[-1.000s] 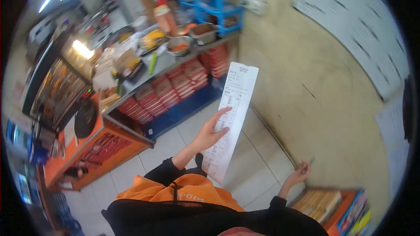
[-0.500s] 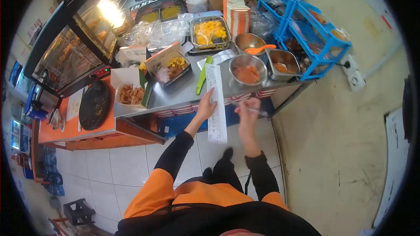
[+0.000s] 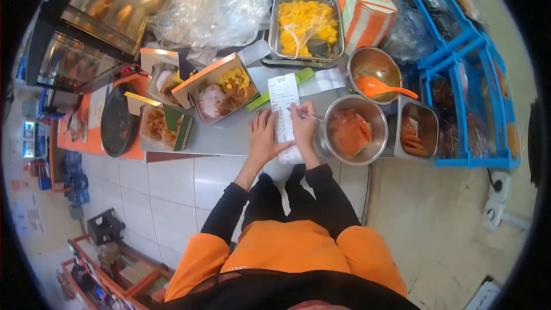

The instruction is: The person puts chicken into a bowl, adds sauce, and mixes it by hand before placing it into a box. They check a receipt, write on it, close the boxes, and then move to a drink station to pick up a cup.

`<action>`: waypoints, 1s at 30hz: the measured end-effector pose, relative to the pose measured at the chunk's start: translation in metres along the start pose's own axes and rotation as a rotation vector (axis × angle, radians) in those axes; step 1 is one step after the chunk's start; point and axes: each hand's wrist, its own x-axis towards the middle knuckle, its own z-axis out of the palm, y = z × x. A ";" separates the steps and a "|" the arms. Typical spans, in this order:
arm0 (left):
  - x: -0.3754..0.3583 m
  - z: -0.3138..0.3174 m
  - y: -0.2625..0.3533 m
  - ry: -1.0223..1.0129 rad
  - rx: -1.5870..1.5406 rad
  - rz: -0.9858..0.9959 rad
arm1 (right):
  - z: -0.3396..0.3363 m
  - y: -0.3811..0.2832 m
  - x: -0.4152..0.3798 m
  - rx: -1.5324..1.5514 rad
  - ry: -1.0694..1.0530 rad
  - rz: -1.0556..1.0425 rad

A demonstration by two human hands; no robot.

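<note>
A long white receipt (image 3: 282,89) lies on the metal counter, its lower end hanging over the front edge. My left hand (image 3: 264,139) rests flat with fingers apart at the receipt's left side. My right hand (image 3: 304,126) is closed around a clear pen (image 3: 314,117), its tip at the paper. Under the receipt's upper part a green utensil (image 3: 304,75) sticks out. Just right of my right hand stands a steel bowl (image 3: 329,138) with orange-red food. To the left is an open box (image 3: 198,95) with rice, yellow food and meat.
Two more food boxes stand farther left, beside a black round plate (image 3: 121,120). Behind are a tray of yellow food (image 3: 304,23) and plastic bags. On the right are a bowl with an orange spoon (image 3: 379,86), a steel container (image 3: 427,150) and blue racks (image 3: 468,109).
The receipt, held up in front of the counter before, now lies on it. My left hand has flattened beside it, and my right hand has moved in with the pen. The view is closer to the counter.
</note>
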 end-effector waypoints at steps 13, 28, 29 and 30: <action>0.007 -0.012 0.001 -0.125 0.066 -0.040 | -0.026 -0.036 -0.026 -0.246 -0.238 -0.142; 0.015 -0.013 -0.011 -0.171 0.079 0.043 | -0.007 -0.019 0.008 -0.221 -0.151 -0.185; 0.016 -0.014 -0.011 -0.184 0.074 0.046 | -0.008 -0.018 0.008 -0.239 -0.104 -0.205; 0.017 -0.016 -0.010 -0.199 0.070 0.049 | -0.009 -0.018 0.007 -0.257 -0.057 -0.223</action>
